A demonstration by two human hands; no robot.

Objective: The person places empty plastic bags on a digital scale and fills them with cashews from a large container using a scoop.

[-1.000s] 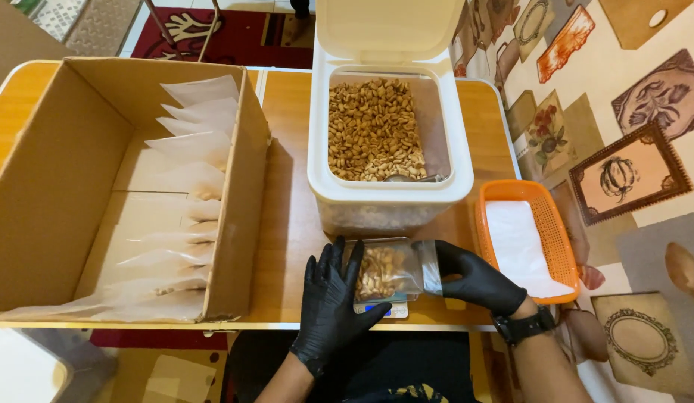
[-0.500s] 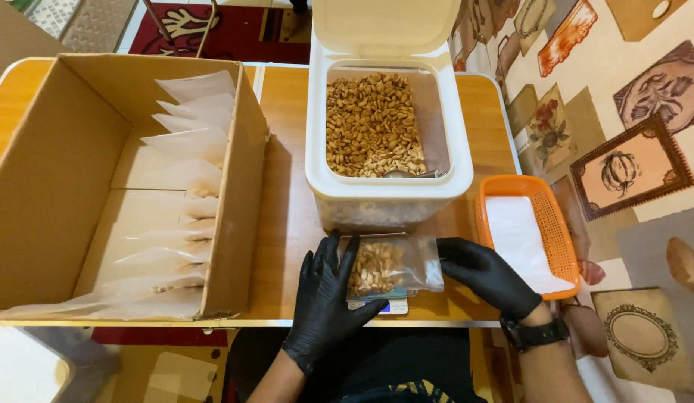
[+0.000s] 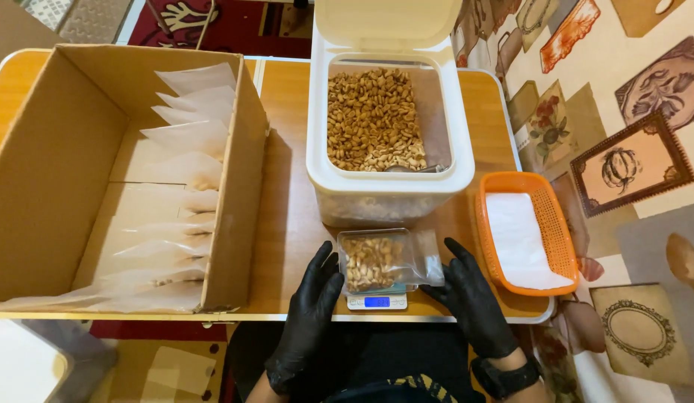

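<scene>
While both black-gloved hands flank it, a small clear bag (image 3: 384, 259) of brown nuts lies on a small digital scale (image 3: 377, 301) at the near edge of the wooden tabletop (image 3: 287, 216). Left hand (image 3: 311, 313) is open, fingers spread, fingertips touching the bag's left side; right hand (image 3: 472, 302) is open too, fingertips at the bag's right end w/ no grip on it. Just behind the bag stands a white bin (image 3: 389, 112), lid up, approx. half full of the same nuts. Right of the hands sits an orange basket (image 3: 548, 224) holding flat white bags. At left, a cardboard box (image 3: 63, 164) holds filled clear bags (image 3: 186, 142) in a row.
</scene>
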